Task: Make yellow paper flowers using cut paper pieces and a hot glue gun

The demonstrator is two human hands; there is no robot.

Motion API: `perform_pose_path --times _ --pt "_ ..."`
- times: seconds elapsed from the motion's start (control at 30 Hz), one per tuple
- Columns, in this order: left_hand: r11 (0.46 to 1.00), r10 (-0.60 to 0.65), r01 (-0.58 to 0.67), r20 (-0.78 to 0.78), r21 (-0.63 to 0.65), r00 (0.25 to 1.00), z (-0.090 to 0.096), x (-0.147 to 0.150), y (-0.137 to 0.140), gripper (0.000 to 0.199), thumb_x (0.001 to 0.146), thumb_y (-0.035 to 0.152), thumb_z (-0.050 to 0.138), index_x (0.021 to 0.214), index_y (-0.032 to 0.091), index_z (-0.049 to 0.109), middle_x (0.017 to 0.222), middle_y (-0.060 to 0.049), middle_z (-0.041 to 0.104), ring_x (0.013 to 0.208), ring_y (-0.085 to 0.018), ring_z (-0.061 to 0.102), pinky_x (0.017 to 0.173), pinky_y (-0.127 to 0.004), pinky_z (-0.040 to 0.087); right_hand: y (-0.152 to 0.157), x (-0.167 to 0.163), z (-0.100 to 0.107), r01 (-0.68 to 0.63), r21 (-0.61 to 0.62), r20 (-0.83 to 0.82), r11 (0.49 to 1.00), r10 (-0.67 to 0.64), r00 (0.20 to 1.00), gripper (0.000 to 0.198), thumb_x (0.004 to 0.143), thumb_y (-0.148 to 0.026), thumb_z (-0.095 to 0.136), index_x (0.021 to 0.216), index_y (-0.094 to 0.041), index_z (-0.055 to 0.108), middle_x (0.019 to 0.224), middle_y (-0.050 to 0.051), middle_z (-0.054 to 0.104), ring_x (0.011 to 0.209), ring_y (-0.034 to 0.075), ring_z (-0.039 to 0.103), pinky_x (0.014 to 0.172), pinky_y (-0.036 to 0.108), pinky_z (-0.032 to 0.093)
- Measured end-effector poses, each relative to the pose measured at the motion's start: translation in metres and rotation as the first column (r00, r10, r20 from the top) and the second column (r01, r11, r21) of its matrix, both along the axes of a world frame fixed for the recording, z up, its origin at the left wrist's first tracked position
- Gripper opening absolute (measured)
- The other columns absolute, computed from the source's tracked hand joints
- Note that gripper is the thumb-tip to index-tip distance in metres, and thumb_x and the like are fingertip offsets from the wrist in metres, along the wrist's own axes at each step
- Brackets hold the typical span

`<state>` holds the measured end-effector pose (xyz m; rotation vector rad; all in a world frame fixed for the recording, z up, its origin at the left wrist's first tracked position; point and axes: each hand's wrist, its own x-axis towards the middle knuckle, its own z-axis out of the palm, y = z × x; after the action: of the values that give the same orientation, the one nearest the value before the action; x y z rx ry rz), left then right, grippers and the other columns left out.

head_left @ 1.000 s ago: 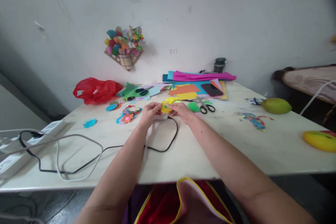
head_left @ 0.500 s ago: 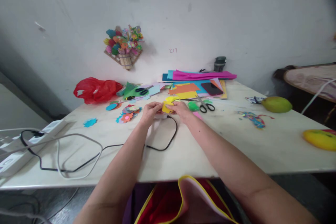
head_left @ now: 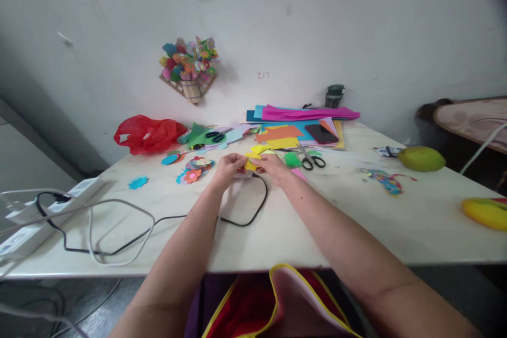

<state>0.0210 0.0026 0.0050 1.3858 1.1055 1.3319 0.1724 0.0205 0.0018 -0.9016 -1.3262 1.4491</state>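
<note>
My left hand [head_left: 227, 167] and my right hand [head_left: 274, 167] meet at the far middle of the white table [head_left: 277, 227], both pinching a small yellow paper cut-out [head_left: 251, 160] between the fingertips. Under the hands lies a white device with a black cable [head_left: 245, 221] looping toward me. A heap of colourful paper flowers [head_left: 194, 169] lies just left of my left hand. Black-handled scissors [head_left: 311, 160] and a green paper scrap [head_left: 292, 159] lie just right of my right hand.
Coloured paper sheets [head_left: 301, 127] with a dark phone [head_left: 320, 133] sit at the back. A red plastic bag [head_left: 146, 133], a second pair of scissors [head_left: 216, 135], a white power strip [head_left: 43, 211], two mangoes [head_left: 422, 158] [head_left: 485, 212], paper scraps [head_left: 382, 178] and a wall bouquet [head_left: 189, 68] surround them.
The yellow cut-out has been turned and folded slightly smaller between my fingers. My hands stay in the same place; the view shifted a little.
</note>
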Motion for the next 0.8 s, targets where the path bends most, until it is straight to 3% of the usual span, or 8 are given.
perform_pose_path --times 0.2,0.53,0.8 --pt "0.998 0.055 -0.057 0.056 0.034 0.997 0.0001 -0.0024 0.0012 0.034 0.058 0.042 0.071 0.070 0.013 0.058 0.062 0.000 0.060 0.046 -0.008 0.053 0.048 -0.022 0.044 0.0024 0.0050 0.0004 -0.031 -0.016 -0.035 0.999 0.030 0.999 0.037 0.061 -0.051 0.066 0.070 -0.015 0.063 0.066 0.002 0.062 0.054 0.009 0.052 0.051 0.022 0.039" --pt "1.000 -0.005 0.004 0.048 0.031 0.999 -0.0008 0.0007 -0.0014 0.032 0.058 0.040 0.070 0.069 0.013 0.058 0.056 0.000 0.058 0.048 -0.010 0.053 0.054 -0.025 0.046 -0.0003 -0.0001 0.0010 -0.001 0.017 0.001 1.000 0.001 1.000 0.029 0.049 -0.036 0.076 0.062 -0.014 0.061 0.060 0.000 0.059 0.054 0.008 0.050 0.053 0.022 0.039" --pt "0.999 -0.014 0.012 0.048 0.033 0.999 -0.0004 0.0012 -0.0023 0.031 0.059 0.039 0.071 0.068 0.012 0.059 0.056 0.000 0.058 0.049 -0.009 0.053 0.051 -0.023 0.044 0.0083 -0.0002 -0.0072 0.018 0.070 0.033 0.997 -0.020 0.999 0.032 0.049 -0.039 0.076 0.055 -0.015 0.055 0.053 -0.003 0.054 0.051 0.007 0.048 0.054 0.023 0.040"
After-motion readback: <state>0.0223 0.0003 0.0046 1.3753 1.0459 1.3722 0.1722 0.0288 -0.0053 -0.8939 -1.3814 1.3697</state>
